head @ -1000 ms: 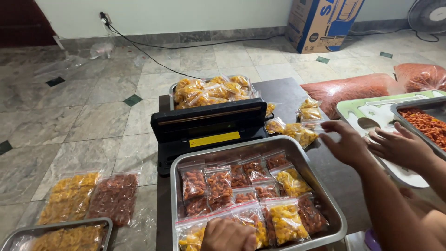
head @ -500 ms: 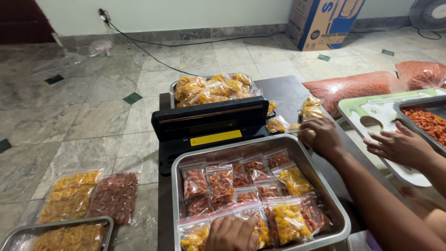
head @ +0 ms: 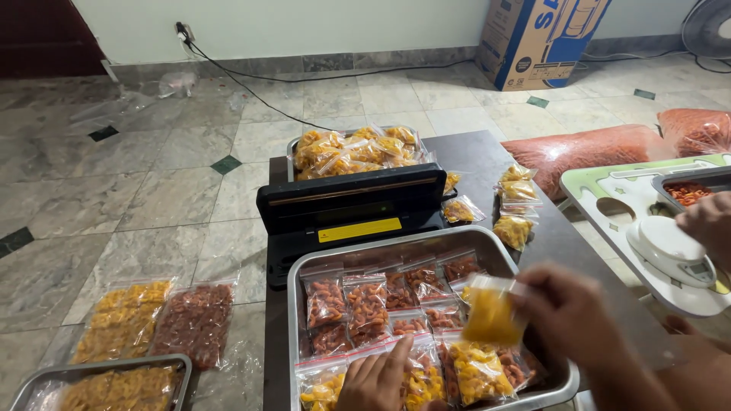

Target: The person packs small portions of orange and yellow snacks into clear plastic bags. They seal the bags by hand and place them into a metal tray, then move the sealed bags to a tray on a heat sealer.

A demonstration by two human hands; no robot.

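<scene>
**Hands over the steel tray: one pinching a yellow packet, one resting on the packets**

Right hand [head: 575, 316] pinches a small clear packet of yellow snack pieces [head: 491, 312] by its edge, fingers closed on the plastic; packet is blurred, held just above the right part of the steel tray [head: 304, 266]. Left hand [head: 377, 377] lies at the tray's near edge, fingers resting on the packets there; grip cannot be told, partly cut off by the frame.

Tray sits on the dark tabletop [head: 487, 152] and is filled with rows of sealed packets, red-brown ones [head: 365, 304] toward the far side, yellow ones nearer. Just behind the tray: a black vacuum sealer [head: 350, 202], lid down. Behind that, a second tray heaped with yellow packets [head: 354, 148]. A few loose yellow packets [head: 518, 205] lie on the tabletop right of the sealer.

Far right: another person's hand [head: 708, 224] beside a white kitchen scale [head: 670, 247].
</scene>
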